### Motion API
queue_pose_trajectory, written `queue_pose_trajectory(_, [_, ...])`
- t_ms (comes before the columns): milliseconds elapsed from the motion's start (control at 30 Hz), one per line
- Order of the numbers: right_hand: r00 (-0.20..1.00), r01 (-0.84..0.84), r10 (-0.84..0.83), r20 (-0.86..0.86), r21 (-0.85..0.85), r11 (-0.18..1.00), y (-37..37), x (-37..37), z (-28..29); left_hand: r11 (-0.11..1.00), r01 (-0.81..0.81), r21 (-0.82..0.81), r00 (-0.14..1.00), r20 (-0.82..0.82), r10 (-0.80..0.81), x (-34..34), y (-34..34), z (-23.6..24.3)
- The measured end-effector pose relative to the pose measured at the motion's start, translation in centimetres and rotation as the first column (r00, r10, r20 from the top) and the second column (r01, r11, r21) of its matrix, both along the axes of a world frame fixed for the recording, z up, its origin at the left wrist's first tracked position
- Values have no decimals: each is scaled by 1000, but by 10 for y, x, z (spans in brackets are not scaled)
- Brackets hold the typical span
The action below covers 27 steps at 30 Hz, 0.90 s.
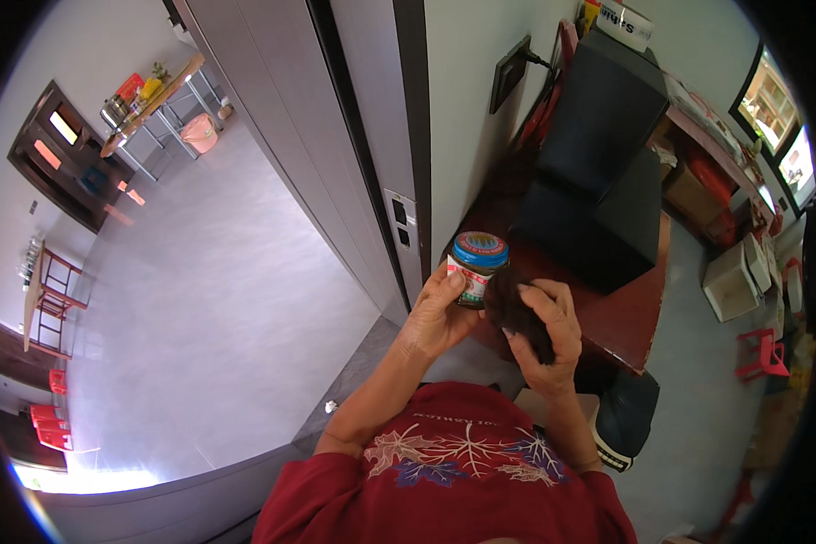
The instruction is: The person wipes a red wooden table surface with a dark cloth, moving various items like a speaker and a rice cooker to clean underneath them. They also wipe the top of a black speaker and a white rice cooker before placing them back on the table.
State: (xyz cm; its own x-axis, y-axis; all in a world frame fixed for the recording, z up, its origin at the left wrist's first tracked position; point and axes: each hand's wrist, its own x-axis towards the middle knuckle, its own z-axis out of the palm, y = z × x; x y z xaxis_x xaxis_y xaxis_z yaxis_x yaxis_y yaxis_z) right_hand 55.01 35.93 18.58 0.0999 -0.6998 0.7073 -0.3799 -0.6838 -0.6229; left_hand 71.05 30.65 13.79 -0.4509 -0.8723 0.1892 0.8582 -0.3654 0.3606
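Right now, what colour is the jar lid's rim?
The rim is blue, clearest in head view.

The left hand [442, 313] wraps thumb and fingers around a blue-lidded jar [473, 272]. Just right of the jar, the right hand [553, 326] grasps a dark brown bundle [519, 324]. Beyond the jar, to its right, black boxes [598, 109] stand on a dark red table [621, 326]. Left of the jar rises a grey door frame [390, 136]; below it is a red shirt [467, 508] with leaf patterns.
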Motion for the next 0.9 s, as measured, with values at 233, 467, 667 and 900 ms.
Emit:
queue_pose_trajectory(233, [1000, -13, 9, 18, 244, 970, 19, -16, -11, 958, -168, -233, 829, 492, 265, -1, 3, 16])
queue_pose_trajectory(467, [972, 49, -80, 220, 143, 988, 19, -30, 11, 760, -343, -552, 522, 562, 642, -5, 5, 18])
queue_pose_trajectory(667, [996, 84, -83, -20, 43, 996, 12, -11, 26, 730, -256, -633, 435, 599, 672, 2, 11, 19])
queue_pose_trajectory(900, [972, 192, -186, -140, 28, 981, 3, 0, 20, 623, -293, -725, 558, 399, 727, 18, 12, 13])
